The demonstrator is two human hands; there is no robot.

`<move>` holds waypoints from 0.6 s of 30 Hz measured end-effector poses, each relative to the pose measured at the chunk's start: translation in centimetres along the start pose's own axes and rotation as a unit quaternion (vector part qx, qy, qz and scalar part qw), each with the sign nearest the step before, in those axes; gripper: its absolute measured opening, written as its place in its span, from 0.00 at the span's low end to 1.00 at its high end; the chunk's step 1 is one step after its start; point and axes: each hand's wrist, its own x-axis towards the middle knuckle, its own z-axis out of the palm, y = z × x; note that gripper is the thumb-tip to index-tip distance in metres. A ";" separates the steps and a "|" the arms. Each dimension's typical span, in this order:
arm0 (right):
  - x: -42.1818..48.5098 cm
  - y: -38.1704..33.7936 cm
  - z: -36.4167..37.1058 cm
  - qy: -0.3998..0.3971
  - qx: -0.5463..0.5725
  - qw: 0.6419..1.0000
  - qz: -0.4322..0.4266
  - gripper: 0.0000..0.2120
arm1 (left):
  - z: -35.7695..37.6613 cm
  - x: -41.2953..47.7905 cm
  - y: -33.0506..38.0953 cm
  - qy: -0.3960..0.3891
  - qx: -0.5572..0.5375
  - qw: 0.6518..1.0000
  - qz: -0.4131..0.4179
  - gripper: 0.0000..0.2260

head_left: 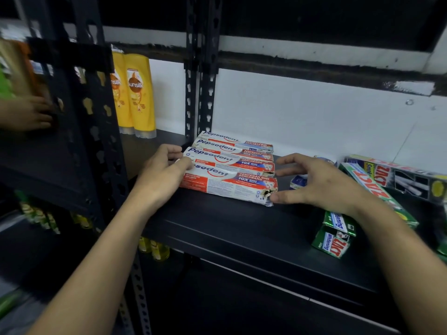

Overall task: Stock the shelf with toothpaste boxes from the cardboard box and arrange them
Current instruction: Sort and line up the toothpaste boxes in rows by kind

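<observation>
Shelf (229, 221): left hand (162, 175), right hand (321, 182) beside boxes (231, 165)

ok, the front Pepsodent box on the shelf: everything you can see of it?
The long white, red and blue cardboard Pepsodent toothpaste box lies flat, lengthwise along the black shelf, at the front of a stepped row of four like boxes. Its right end is crushed and torn, with dark holes. The left hand's thumb rests on its left end; the right hand's thumb touches the torn corner.

Bare forearms (96, 250) lead to bare left hand (160, 172) and right hand (321, 184).
</observation>
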 end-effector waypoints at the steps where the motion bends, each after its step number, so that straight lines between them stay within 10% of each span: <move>1: 0.0 0.0 0.0 0.001 0.001 1.000 0.002 0.37 | 0.0 0.0 0.0 0.000 0.000 1.000 -0.001 0.17; 18: 0.2 -1.0 -1.4 -0.027 0.109 0.993 0.039 0.29 | -0.1 -0.4 0.5 -0.009 0.006 1.000 -0.012 0.19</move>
